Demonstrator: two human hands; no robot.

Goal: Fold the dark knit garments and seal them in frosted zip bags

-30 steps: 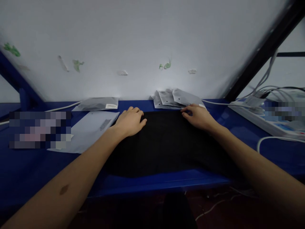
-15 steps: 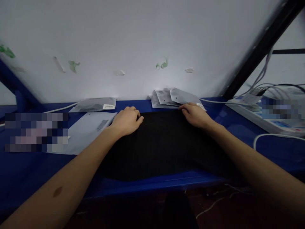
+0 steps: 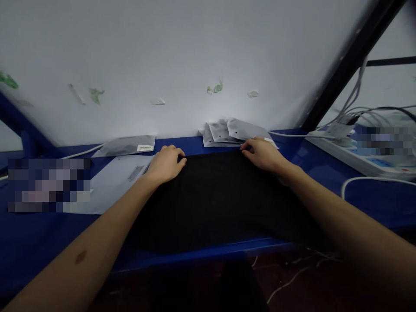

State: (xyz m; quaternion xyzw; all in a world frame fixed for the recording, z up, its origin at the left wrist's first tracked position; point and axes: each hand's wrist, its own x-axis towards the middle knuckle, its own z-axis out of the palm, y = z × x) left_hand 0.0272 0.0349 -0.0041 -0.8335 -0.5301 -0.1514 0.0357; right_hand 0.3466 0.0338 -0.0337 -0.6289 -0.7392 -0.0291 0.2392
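Observation:
A black cloth (image 3: 214, 199) lies spread over the blue tabletop, its near side reaching the table's front edge. My left hand (image 3: 167, 164) is at its far left corner, with thumb and curled fingers closed on the fabric; the fingertips are partly hidden. At the far right corner, my right hand (image 3: 258, 154) pinches the cloth's edge between thumb and fingers. Beside my left hand is a flat grey-white plastic bag (image 3: 113, 180) with a printed label. Just behind my right hand rest several overlapping grey bags (image 3: 222, 132).
Another grey bag (image 3: 128, 145) with a white label lies along the wall (image 3: 182, 56) at the left. On the right, a white box-like thing (image 3: 344, 154) sits among tangled cables (image 3: 357, 93). A white cable (image 3: 347, 184) loops over the blue table (image 3: 312, 169).
The view has shifted slightly. Both hands stay at the cloth's far corners; the left has moved a little outward, and the far edge between them looks straighter.

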